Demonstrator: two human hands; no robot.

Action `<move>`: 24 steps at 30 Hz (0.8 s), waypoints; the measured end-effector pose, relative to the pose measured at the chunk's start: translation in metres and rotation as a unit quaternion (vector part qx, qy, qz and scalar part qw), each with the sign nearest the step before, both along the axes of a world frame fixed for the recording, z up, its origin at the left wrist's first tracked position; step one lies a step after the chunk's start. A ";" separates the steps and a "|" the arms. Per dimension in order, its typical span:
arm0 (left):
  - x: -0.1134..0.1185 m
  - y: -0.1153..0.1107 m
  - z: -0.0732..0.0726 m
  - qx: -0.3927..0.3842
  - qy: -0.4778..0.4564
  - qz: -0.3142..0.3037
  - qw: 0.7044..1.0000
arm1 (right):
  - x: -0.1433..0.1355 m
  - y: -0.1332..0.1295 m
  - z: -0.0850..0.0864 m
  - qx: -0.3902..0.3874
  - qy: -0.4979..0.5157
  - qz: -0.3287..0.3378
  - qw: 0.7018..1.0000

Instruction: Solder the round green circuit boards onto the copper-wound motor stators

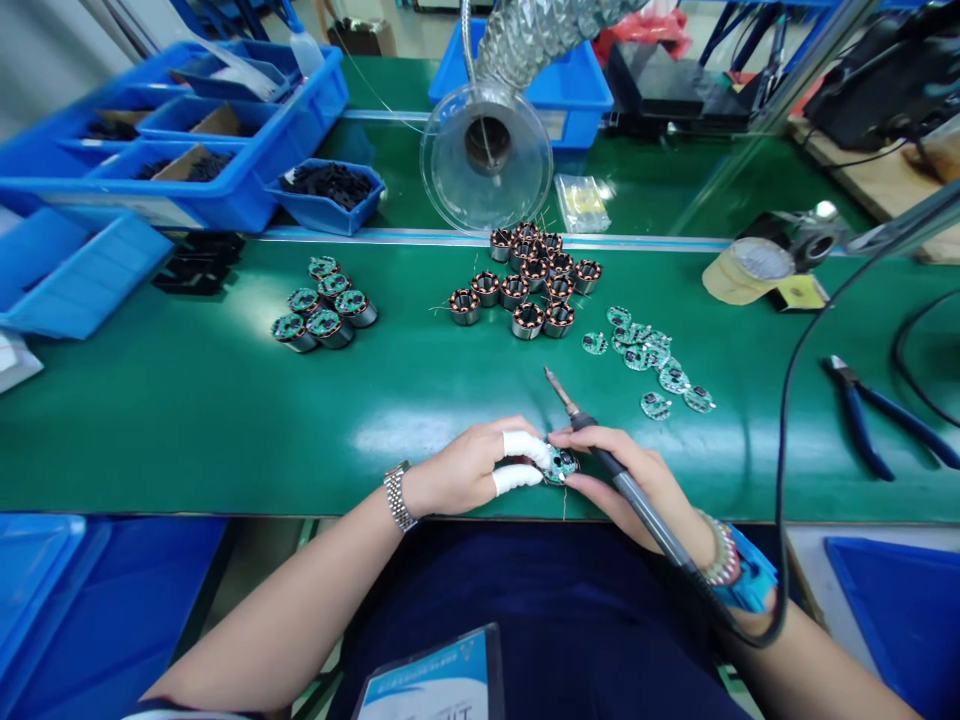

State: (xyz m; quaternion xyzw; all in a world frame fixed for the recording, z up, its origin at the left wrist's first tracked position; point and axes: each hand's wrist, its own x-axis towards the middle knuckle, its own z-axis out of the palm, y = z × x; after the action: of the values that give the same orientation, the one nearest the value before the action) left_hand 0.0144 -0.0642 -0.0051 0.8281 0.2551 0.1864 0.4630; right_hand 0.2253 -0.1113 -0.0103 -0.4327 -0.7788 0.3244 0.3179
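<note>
Gripping the board (559, 463) near the front edge of the bench (225, 420), with the left hand (466, 466) at its 9 o'clock and the right hand (665, 490) at 3. Also in the right hand's grasp: the iron (636, 497), pointing toward 11. Best to hold the board level, pressing evenly from both sides. Keep fingers clear of the possibly hot tip (556, 387). Avoid trapping the thin wire (565, 502) at 6 o'clock. Leave loose boards (636, 357) at 1 o'clock undisturbed.
</note>
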 end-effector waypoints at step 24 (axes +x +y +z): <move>-0.001 -0.006 -0.005 -0.039 0.002 0.089 0.995 | -0.001 -0.001 0.002 0.012 -0.013 -0.004 1.000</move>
State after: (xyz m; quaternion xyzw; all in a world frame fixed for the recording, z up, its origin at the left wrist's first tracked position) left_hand 0.0138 -0.0703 -0.0096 0.7838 0.3354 0.2150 0.4764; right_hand 0.2246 -0.1119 -0.0082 -0.4358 -0.7851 0.3083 0.3141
